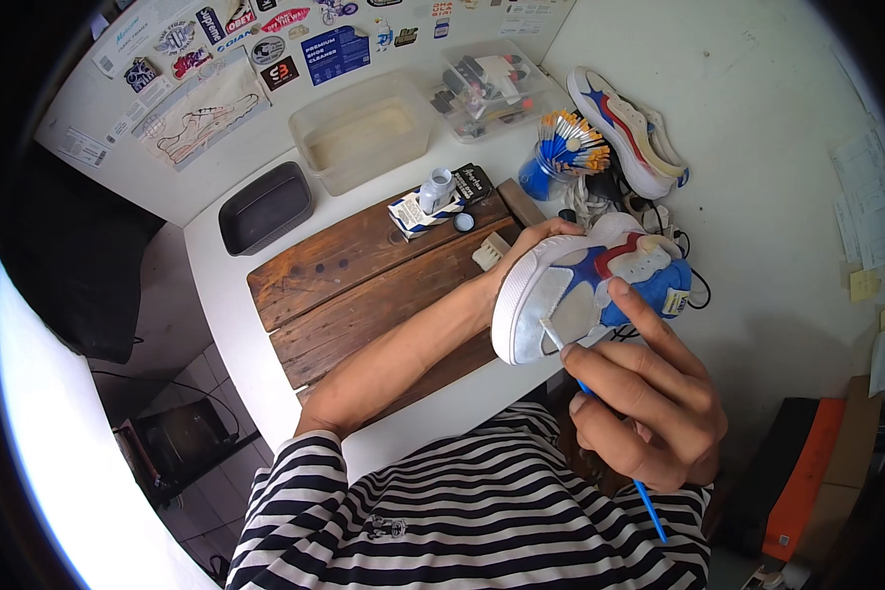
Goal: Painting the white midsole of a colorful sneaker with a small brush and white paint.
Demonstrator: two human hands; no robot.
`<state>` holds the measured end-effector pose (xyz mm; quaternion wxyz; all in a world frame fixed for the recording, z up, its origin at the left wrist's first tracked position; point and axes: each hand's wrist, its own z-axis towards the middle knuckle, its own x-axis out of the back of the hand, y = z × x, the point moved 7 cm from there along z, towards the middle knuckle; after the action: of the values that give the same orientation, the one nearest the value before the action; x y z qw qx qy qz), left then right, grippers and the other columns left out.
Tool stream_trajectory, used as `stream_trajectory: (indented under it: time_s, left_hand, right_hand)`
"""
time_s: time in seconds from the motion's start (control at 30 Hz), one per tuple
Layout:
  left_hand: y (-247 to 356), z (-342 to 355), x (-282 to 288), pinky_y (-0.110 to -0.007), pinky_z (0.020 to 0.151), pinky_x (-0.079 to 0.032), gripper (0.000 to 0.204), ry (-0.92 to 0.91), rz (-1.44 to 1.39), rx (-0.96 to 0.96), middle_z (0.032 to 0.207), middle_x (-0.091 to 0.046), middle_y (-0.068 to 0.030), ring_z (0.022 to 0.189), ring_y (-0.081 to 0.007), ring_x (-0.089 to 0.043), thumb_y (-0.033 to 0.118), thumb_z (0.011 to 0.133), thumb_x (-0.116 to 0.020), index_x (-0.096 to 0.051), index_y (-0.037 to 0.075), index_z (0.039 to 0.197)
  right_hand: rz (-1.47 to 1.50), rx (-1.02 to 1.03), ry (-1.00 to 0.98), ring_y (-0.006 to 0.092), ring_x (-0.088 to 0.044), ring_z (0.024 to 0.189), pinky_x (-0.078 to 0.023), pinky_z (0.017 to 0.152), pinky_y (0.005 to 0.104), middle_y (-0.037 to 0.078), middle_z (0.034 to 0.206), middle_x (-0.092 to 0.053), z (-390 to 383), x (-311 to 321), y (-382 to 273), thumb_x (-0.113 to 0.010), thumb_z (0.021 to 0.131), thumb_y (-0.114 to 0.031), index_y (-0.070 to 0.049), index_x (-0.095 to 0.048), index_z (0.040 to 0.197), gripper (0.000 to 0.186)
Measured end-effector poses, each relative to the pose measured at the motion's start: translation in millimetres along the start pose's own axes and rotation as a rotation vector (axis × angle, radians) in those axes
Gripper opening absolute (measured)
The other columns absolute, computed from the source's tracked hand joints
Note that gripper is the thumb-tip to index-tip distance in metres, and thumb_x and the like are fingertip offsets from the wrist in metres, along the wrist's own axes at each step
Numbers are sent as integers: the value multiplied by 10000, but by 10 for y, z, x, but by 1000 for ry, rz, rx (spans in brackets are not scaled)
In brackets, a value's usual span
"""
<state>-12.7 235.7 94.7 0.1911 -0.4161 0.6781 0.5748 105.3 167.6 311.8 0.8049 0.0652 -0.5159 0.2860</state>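
My left hand grips a sneaker from its far side, its fingers mostly hidden behind the shoe. The sneaker is tilted with its side and toe toward me; it has white, grey, blue and red panels and a white sole. In my right hand is a thin blue paintbrush, pinched between thumb and fingers. The white-coated brush tip touches a grey panel near the toe. My right index finger stretches out against the shoe's side. Beyond them, an uncapped small paint bottle stands on a small box, a round cap beside it.
A brown wooden board lies on the white table. Behind it are a black tray, a translucent tub, a clear box of bottles and a jar of brushes. Another sneaker leans at the right wall.
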Motion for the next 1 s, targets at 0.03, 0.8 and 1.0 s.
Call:
stream_trajectory:
  time_s: [0.03,0.8,1.0]
  left_hand:
    - [51,-28,-13,-296,823,-538,294,54,77,-25,954,-692,-44,842,-145,-652,339,1021,-544,-659,81,1103]
    - [173,-98,-155,-293,894,-579,287,-446,75,-152,1115,-687,-78,987,-153,-690,232,1016,-592,-634,72,1250]
    - [282,-314,-147,-312,954,-560,503,-178,-120,209,1263,-689,-168,1052,-215,-700,297,966,-582,-588,16,1384]
  right_hand:
    - [-18,-12,-13,273,-711,758,-527,974,696,240,942,-702,-1,-2,19,-599,917,2,-4,-538,1016,116]
    - [351,-129,230,255,-736,769,-438,1044,696,208,810,-716,-81,224,623,-606,909,-1,-3,-517,1019,141]
    - [486,-72,547,181,-560,762,-557,889,520,123,925,-612,-589,1252,471,-618,1011,-225,-74,-532,1128,210]
